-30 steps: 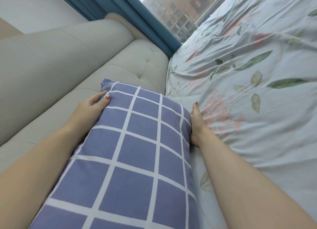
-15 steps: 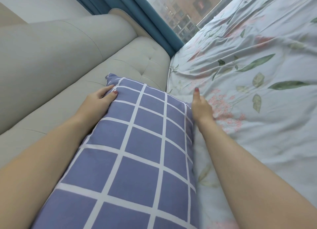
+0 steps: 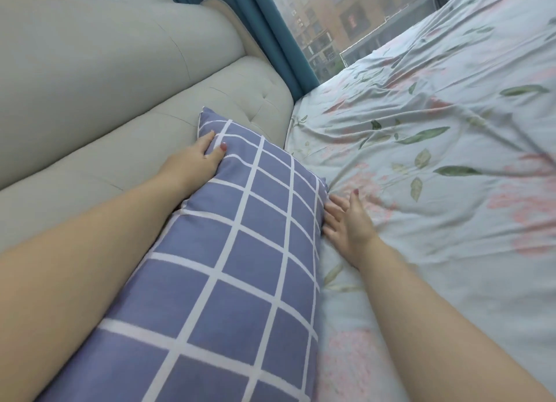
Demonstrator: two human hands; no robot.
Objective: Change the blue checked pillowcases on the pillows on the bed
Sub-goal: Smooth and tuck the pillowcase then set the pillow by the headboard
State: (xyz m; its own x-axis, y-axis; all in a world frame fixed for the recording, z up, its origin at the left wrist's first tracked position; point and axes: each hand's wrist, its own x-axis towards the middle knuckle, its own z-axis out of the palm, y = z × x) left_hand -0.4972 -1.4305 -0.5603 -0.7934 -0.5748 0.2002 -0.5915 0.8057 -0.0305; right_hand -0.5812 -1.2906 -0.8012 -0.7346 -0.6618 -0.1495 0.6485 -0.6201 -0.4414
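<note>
- Blue checked fabric pillowcase (image 3: 240, 251) with white grid lines lies lengthwise on the bed. One long side is against the beige padded headboard (image 3: 120, 70), and the other is on the pale floral bed sheet (image 3: 421, 161).
- As a container, this pillowcase looks full. It is plump and tight, so I judge that the pillow is inside and the change has not begun. The pillow itself is hidden. I cannot see the opening; maybe it is at the near end, out of view.
- The left hand (image 3: 192, 158) holds the far part of the pillowcase on the headboard side. The thumb is on top and the other fingers curl over the edge.
- The right hand (image 3: 346, 221) is spread flat and holds nothing. Its fingertips touch the side of the pillowcase. The palm is low over the sheet, but I cannot tell if it rests there.
- Risk: only one hand really has a hold. If the pillow is lifted or turned like this, it can swing, slide off the open right hand and drop back.
- Risk: a pull at the closed far end will not free the pillow. The fabric only stretches and the seams can suffer, so the opening must be found first.
- Risk: the soft filling can bunch in one corner and jam if the case is dragged off from one side only.
- Risk: the wrinkled sheet can be dragged along with the pillow.
- A teal curtain (image 3: 279, 34) beside a window (image 3: 346, 16) is well apart from both hands.
</note>
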